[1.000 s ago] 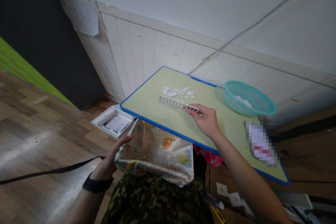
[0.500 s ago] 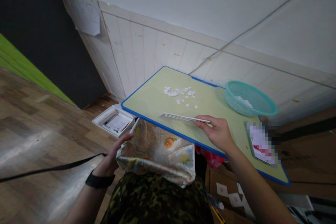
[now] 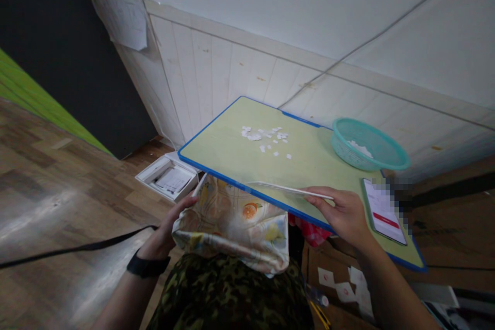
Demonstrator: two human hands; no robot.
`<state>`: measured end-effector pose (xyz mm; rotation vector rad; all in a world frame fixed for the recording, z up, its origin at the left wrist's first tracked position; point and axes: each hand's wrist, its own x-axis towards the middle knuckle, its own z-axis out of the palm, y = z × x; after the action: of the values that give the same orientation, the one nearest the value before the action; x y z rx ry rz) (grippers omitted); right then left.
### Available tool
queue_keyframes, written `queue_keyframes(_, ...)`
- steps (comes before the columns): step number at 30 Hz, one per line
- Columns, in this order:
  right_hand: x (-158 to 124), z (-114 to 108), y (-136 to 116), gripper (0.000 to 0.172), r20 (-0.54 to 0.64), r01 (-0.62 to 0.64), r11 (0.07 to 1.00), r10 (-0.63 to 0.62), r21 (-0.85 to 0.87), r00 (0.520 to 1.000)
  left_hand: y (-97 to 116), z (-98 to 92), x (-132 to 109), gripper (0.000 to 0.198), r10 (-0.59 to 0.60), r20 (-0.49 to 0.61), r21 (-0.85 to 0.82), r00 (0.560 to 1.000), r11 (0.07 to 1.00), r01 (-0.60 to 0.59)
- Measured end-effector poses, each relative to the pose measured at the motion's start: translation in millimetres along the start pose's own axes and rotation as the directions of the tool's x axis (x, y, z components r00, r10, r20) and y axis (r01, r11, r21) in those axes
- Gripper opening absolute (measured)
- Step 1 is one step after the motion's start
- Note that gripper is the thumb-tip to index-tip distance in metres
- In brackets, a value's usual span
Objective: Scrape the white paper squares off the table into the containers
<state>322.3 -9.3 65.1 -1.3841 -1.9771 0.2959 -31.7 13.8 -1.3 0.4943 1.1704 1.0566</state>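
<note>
My right hand [image 3: 346, 214] pinches one end of a thin, white slotted strip [image 3: 284, 188], seen nearly edge-on. The strip reaches left over the front part of a pale yellow board [image 3: 216, 149] with a blue rim. Farther back on the board lie many small white paper pieces [image 3: 254, 136], some loosely heaped and some scattered. At the left, my left hand [image 3: 176, 221] grips the side of a box lined with fruit-print cloth [image 3: 266, 242]. This box sits at my lap, just below the board's front edge. Part of its back is hidden under the board.
A turquoise plastic basket [image 3: 369, 144] holding white pieces stands at the board's right end. Near it lies a phone [image 3: 384, 214]. An open white box [image 3: 166, 178] is at the left below the board. White cards [image 3: 345, 292] lie low on the right, and a panelled wall [image 3: 240, 67] rises behind.
My right hand has moved right and toward me with the white strip, which has turned more edge-on. The left hand, cloth-lined box and paper pieces look almost unchanged.
</note>
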Motion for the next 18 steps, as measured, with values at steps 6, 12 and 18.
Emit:
queue_keyframes(6,-2,-3,-5,0.015,-0.001,-0.013,1.0,0.013,0.025,1.0,-3,-3.2,5,0.017,-0.078,-0.019,0.053,0.997,0.995,0.079)
queue_keyframes(12,11,10,-7,0.014,-0.1,0.022,1.0,-0.02,0.016,0.995,3,4.0,-2,0.007,-0.031,-0.105,0.022,0.994,0.999,0.033)
queue_keyframes(18,30,33,-4,0.019,-0.063,0.071,0.995,-0.066,0.077,0.996,0,0.8,1,0.021,-0.061,-0.02,0.004,0.998,0.998,0.061)
